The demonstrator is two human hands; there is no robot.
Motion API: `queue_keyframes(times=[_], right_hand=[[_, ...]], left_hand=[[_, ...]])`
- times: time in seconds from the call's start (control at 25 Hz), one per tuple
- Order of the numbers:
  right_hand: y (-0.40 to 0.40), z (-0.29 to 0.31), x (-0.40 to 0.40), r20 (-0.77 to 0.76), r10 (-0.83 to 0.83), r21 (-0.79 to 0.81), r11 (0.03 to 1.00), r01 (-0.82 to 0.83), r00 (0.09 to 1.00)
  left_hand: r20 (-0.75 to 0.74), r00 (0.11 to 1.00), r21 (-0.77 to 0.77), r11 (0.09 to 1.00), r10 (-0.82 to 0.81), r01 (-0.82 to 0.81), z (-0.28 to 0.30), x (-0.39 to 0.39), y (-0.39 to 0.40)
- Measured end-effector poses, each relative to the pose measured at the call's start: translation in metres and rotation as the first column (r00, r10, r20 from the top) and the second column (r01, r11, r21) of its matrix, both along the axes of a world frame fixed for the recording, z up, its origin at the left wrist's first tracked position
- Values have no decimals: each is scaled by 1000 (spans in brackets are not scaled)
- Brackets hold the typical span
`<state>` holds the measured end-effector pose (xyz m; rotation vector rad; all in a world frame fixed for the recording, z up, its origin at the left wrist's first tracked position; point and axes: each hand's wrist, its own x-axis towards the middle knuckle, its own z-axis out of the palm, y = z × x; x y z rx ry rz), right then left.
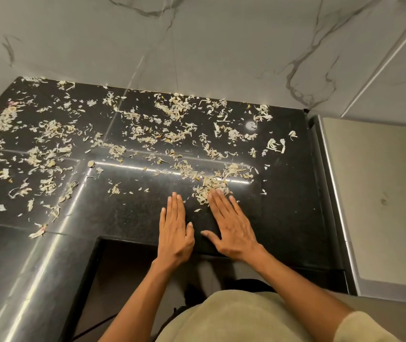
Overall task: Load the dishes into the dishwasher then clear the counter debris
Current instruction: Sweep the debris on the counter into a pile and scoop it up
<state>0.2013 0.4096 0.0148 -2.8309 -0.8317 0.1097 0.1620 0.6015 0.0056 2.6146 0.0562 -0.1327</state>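
Note:
Pale dry peel scraps [172, 134] lie scattered over most of the black polished counter [128, 218]. A denser heap of scraps [211, 186] sits just beyond my fingertips. My left hand [176, 233] lies flat on the counter near its front edge, fingers straight and together. My right hand [231, 228] lies flat beside it, fingers straight, its fingertips touching the near side of the heap. Neither hand holds anything. No dishes or dishwasher are in view.
A marble-patterned wall [221, 45] rises behind the counter. A grey appliance top [381, 193] adjoins the counter on the right. The counter is L-shaped, running off to the left, with dark floor [128, 280] below its front edge.

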Motion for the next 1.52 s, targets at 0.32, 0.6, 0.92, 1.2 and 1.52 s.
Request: queue_keyframes(times=[0.32,0.6,0.92,1.2,1.52], right_hand=[[-18,2,31,-65,-107,55,992,111,992],[-44,8,-4,-118,72,18,997,-70,990],[-36,-6,-1,-185,-158,291,934,207,970],[-27,-11,-18,-64,-129,19,991,130,990],[10,-15,75,-80,-209,-30,978,207,975]], left_hand=[[-13,1000,17,1000,-11,11,-1,-2,1],[1,1000,36,999,-17,16,-1,-1,1],[-7,1000,14,1000,-17,17,-2,-2,3],[3,1000,-23,1000,18,-18,-2,-3,0],[-54,992,108,988,116,-109,-1,4,-30]])
